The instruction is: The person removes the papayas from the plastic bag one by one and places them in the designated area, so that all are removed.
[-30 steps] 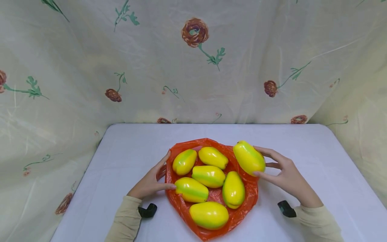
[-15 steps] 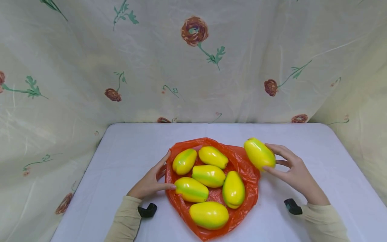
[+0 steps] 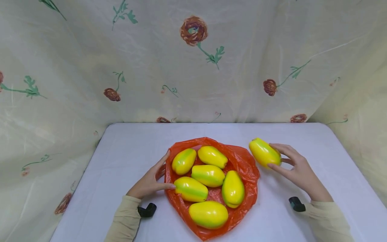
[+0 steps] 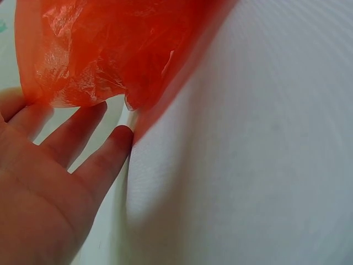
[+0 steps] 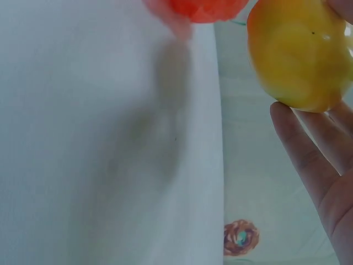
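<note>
Holding a yellow-green papaya between the thumb and fingertips of the right hand, above the white-clothed table just beside the red plastic bag, and perhaps risking a slip because of glossy skin and a grip near one end only. Touching the bag's left edge with the wide-spread left hand, possibly risking a dragged rim from any hard push on such thin film. Facing six more papayas inside, beyond the crumpled right rim, and a flowered curtain behind the table.
</note>
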`<action>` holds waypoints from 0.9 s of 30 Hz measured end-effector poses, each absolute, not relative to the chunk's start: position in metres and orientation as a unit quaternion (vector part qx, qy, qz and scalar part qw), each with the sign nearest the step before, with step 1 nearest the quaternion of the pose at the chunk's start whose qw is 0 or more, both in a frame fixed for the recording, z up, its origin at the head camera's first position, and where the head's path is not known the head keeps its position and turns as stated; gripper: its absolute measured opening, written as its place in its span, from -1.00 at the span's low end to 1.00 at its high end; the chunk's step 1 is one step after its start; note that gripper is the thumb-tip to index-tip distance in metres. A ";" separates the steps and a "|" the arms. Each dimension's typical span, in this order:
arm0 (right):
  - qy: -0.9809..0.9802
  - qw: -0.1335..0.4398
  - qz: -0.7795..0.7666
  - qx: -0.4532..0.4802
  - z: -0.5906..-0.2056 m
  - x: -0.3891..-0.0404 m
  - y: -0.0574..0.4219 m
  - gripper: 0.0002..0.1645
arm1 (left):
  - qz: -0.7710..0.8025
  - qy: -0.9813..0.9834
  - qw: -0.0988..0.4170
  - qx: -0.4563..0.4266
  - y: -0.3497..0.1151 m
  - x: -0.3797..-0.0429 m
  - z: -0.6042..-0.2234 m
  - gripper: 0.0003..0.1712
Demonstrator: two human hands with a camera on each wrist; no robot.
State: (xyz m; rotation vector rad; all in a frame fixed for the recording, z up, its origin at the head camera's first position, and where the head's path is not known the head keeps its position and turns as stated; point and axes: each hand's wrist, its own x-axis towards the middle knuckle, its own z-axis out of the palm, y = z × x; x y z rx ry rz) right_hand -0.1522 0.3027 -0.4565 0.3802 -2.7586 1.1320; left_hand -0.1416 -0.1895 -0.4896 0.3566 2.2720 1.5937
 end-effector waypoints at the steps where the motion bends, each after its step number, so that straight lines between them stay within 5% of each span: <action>1: -0.917 0.067 0.373 0.126 -0.458 -0.153 0.304 -0.20 | 0.561 0.801 0.171 0.124 -0.190 -0.142 -0.490 0.30; 27: -0.928 0.018 0.358 0.101 -0.481 -0.158 0.317 -0.20 | 0.563 0.799 0.169 0.128 -0.191 -0.143 -0.495 0.31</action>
